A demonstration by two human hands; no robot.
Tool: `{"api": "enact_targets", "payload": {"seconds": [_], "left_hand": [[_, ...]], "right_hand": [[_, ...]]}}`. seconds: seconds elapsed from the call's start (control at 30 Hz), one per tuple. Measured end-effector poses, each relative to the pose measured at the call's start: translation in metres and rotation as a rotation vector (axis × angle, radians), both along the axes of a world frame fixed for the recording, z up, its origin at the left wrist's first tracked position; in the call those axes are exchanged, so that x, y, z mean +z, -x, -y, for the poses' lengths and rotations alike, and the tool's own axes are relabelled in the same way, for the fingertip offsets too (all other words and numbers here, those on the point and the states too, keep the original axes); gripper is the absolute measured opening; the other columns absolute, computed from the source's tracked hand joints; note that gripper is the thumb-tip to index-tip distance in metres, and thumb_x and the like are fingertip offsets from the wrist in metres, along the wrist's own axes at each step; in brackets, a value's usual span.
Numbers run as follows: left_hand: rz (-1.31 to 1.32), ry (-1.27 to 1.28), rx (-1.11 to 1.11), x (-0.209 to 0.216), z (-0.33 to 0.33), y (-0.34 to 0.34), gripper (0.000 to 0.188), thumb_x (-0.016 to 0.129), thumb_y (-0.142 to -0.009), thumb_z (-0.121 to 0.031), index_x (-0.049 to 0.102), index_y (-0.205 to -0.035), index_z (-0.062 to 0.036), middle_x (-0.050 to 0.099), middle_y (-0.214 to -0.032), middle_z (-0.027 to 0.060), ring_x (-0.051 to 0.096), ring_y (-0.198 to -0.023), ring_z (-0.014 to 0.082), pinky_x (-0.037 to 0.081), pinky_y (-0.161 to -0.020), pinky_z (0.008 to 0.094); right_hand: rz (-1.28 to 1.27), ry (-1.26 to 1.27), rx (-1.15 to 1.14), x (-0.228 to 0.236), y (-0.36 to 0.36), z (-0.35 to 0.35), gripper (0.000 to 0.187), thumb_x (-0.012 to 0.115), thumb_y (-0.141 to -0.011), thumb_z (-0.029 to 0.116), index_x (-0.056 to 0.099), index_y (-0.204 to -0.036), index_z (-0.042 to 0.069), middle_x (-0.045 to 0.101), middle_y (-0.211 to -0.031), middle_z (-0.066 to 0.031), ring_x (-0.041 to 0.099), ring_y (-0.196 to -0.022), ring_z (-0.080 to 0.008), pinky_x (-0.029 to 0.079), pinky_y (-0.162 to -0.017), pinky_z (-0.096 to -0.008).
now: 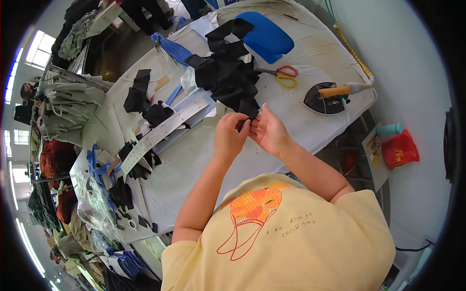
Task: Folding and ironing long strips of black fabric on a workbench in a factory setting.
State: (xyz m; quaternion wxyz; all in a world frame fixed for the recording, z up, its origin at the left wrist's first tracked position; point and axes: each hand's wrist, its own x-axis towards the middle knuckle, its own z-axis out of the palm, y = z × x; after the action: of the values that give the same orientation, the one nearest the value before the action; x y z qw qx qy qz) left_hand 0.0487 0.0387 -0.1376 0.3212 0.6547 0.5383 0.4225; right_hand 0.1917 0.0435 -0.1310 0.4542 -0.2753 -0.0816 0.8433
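Note:
A small black fabric piece point(249, 108) is at my fingertips, near the table's front edge. My left hand point(230, 135) is closed in a pinch on it, thumb against the fingers. My right hand point(271, 133) meets it from the other side, fingers curled in at the fabric and thumb raised; part of the piece is hidden behind the fingers. Just beyond lies a loose pile of black fabric pieces point(225, 77). Scissors point(280, 75) with one red and one yellow handle loop lie to the right of that pile.
An iron point(326, 99) with a wooden handle rests at the right, its hose rising behind. A long white ruler point(162, 133) lies left of my hands among black scraps point(141, 92). Blue cloth point(264, 36) and blue striped fabric point(174, 50) lie farther back. Clear plastic point(97, 203) covers the left corner.

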Motion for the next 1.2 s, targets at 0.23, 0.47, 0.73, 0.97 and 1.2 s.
{"api": "enact_targets", "payload": {"seconds": [0.23, 0.47, 0.73, 0.97, 1.2], "left_hand": [[0.28, 0.256, 0.033, -0.01, -0.009, 0.012, 0.012, 0.066, -0.087, -0.011, 0.066, -0.092, 0.0003, 0.064, -0.085, 0.006, 0.062, -0.072, 0.0145, 0.05, -0.068, 0.0271], [0.328, 0.198, 0.273, -0.018, -0.036, 0.035, 0.017, 0.063, -0.091, -0.02, 0.067, -0.096, -0.0033, 0.06, -0.079, -0.0026, 0.052, -0.071, 0.0058, 0.042, -0.064, 0.0201], [-0.144, -0.589, 0.368, 0.084, -0.028, 0.074, 0.006, 0.063, -0.084, -0.003, 0.06, -0.088, -0.0044, 0.06, -0.081, 0.0045, 0.055, -0.07, 0.0173, 0.043, -0.066, 0.0265], [-0.435, -0.603, -0.253, 0.045, 0.024, 0.014, 0.021, 0.069, -0.074, -0.009, 0.065, -0.095, -0.0118, 0.061, -0.094, 0.0022, 0.06, -0.089, 0.0223, 0.049, -0.076, 0.0352], [1.488, 0.933, -0.016, -0.009, -0.006, 0.032, 0.068, 0.036, -0.093, -0.063, 0.056, -0.121, -0.0043, 0.062, -0.117, 0.0057, 0.058, -0.109, 0.0233, 0.044, -0.094, 0.0367]], "right_hand": [[0.079, 0.025, 0.017, 0.006, 0.004, -0.007, 0.049, 0.038, -0.1, 0.046, 0.053, -0.121, 0.005, 0.059, -0.117, -0.0072, 0.055, -0.109, -0.0182, 0.04, -0.101, -0.0327], [0.566, -0.103, 0.023, -0.027, 0.004, -0.043, 0.017, 0.051, -0.098, 0.024, 0.055, -0.106, 0.01, 0.062, -0.106, -0.0024, 0.06, -0.098, -0.0129, 0.051, -0.083, -0.0294], [0.326, -0.094, -0.61, -0.036, -0.055, -0.1, 0.027, 0.053, -0.096, 0.035, 0.054, -0.106, 0.01, 0.061, -0.1, -0.0044, 0.059, -0.09, -0.0161, 0.049, -0.078, -0.033], [0.036, 0.008, 0.322, 0.019, -0.012, -0.045, 0.046, 0.06, -0.09, 0.042, 0.06, -0.109, 0.0, 0.067, -0.102, -0.0111, 0.066, -0.09, -0.0206, 0.055, -0.08, -0.0333], [0.352, -0.328, 0.304, 0.042, -0.002, -0.031, 0.026, 0.066, -0.086, 0.006, 0.06, -0.111, 0.001, 0.067, -0.101, -0.0068, 0.064, -0.088, -0.0139, 0.054, -0.079, -0.0294]]}}
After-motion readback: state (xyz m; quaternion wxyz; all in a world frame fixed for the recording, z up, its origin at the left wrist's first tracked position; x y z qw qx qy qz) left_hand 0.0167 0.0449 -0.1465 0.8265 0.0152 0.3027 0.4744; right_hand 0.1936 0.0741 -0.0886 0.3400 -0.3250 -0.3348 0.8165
